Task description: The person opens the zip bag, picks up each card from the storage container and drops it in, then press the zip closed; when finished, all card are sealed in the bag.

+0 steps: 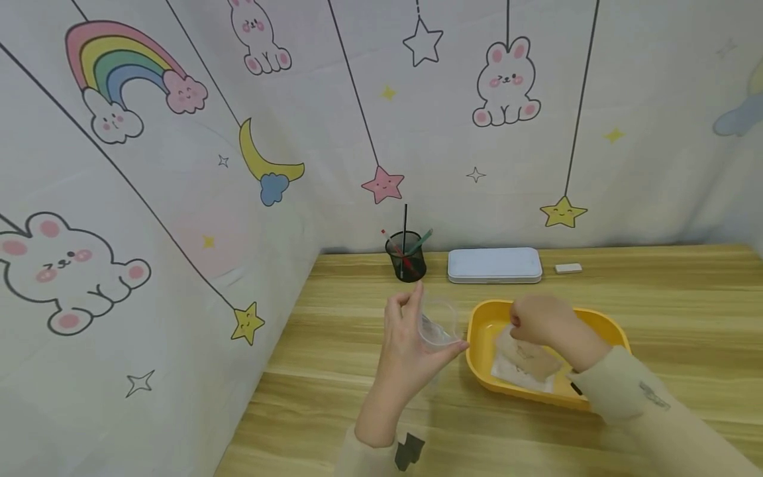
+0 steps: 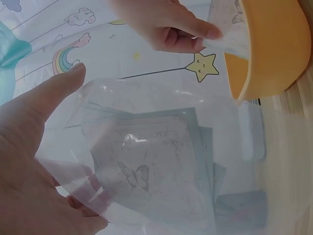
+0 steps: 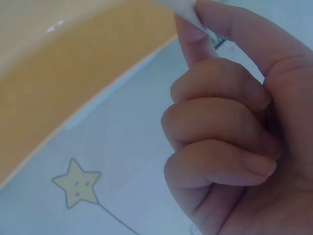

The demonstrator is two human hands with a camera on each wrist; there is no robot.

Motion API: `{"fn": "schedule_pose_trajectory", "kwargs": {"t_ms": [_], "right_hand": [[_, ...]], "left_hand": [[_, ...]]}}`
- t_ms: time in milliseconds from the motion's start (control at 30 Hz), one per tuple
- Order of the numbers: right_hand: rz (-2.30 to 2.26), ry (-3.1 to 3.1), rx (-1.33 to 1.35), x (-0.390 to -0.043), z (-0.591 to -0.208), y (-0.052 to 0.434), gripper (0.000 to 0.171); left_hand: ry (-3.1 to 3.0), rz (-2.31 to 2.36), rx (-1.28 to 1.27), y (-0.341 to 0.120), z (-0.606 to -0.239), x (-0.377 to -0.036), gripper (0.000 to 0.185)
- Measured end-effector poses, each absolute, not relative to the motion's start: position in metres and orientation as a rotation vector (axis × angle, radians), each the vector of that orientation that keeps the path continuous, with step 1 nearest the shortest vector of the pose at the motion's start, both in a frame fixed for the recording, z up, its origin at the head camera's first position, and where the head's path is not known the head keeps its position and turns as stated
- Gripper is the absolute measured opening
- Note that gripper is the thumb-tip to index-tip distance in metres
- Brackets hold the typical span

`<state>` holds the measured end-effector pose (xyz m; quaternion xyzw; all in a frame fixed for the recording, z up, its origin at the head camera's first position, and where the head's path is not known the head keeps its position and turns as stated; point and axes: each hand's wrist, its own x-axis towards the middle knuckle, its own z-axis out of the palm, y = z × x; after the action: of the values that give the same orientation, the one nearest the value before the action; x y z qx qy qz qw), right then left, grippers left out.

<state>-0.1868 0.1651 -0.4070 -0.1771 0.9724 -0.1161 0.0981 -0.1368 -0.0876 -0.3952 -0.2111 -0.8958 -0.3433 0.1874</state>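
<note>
My left hand (image 1: 411, 351) holds a clear plastic bag (image 1: 438, 324), with the thumb and a finger spread wide at its mouth. Inside the bag, in the left wrist view, lie several stacked printed sheets (image 2: 146, 171); the front one bears a butterfly drawing. Over the yellow basket (image 1: 477, 361), my right hand (image 1: 545, 324) pinches a thin pale sheet (image 2: 230, 41) between thumb and index finger, the other fingers curled into the palm. Below that hand, brownish paper (image 1: 527, 361) and a whiter printed sheet (image 1: 512, 376) overlap in the basket.
Behind the hands, a black mesh pen holder (image 1: 406, 258) with several pens stands near the wall. To its right are a white flat case (image 1: 495, 265) and a small white eraser (image 1: 568, 268). A printed cloth (image 1: 334, 119) hangs behind and left of the wooden table (image 1: 298, 404).
</note>
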Motion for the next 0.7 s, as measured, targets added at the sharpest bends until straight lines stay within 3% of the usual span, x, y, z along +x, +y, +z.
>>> {"fn": "schedule_pose_trajectory", "kwargs": {"t_ms": [300,700], "right_hand": [[-0.523,3.047,-0.483,-0.179,-0.386,0.169,0.012],[-1.447,3.119,-0.372,-0.152,-0.372,0.158,0.024]], "left_hand": [[-2.517,-0.961,-0.604,-0.086,-0.395,-0.137,0.109],[-2.508,-0.947,-0.605,-0.085,-0.396,-0.136,0.11]]}}
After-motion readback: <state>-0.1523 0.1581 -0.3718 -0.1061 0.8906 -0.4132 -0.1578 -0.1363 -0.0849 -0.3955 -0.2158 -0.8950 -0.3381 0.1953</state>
